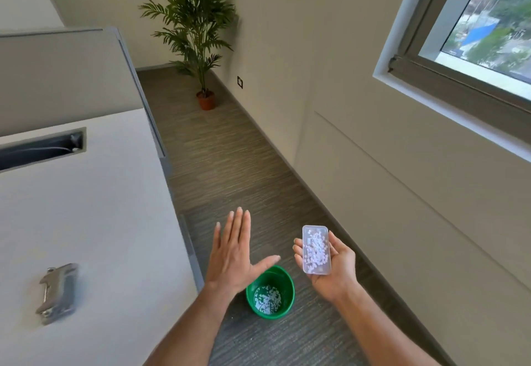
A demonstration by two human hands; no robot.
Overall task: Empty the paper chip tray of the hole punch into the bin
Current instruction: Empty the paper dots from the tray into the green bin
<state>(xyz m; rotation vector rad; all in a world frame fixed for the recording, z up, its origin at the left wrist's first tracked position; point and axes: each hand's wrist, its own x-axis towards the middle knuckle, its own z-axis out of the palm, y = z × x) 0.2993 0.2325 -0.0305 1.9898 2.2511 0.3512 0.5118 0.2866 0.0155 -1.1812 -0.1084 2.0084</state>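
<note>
Head view: right hand (330, 265) palm-up, cradling clear chip tray (315, 250) in curled fingers, thumb on tray's right edge, fingertips (296, 248) showing at its left edge. Tray open side up, roughly level, white paper chips (314, 248) scattered inside it. Tray sits up and right of green bin (287, 282), not over the bin's opening. Left hand (234, 259) flat, open, fingers straight and together, thumb spread toward tray, holding nothing; it hovers just left of bin and overlaps the bin's upper left rim in frame. Bin stands on grey-brown carpet floor (230, 170), pile of white chips (267, 299) on its bottom. White desk (94, 207) left of bin, metal hole punch (57, 292) lying on it, well apart from bin and both hands. Cable slot (43, 147) in desk further back. Potted plant (198, 35) far behind bin by wall, window (482, 21) above and right of bin.
</note>
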